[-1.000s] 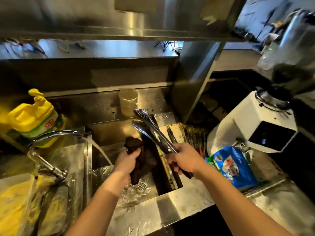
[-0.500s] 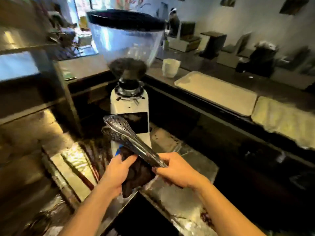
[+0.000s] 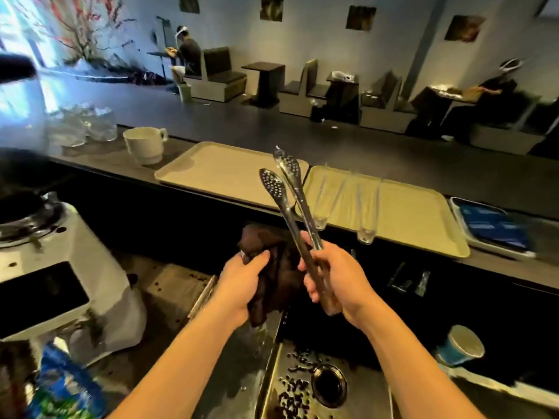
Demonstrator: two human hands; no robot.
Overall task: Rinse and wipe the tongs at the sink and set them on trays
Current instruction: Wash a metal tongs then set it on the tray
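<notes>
My right hand grips a pair of metal tongs by their handle end; the two perforated tips point up and away, spread apart, over the counter's front edge. My left hand clutches a dark brown cloth just left of the tongs' handles, and water drips from the cloth. Two beige trays lie side by side on the dark counter beyond: the left tray is bare, the right tray holds two clear tongs.
A white coffee grinder stands at the left, a blue packet below it. A white cup sits left of the trays. Below me is a steel basin with scattered coffee beans and a drain. A blue paper cup is at right. People sit at far tables.
The view swung right from the running tap and sink, past the grinder, to the counter with the trays. Both hands kept the tongs and the cloth and carried them along.
</notes>
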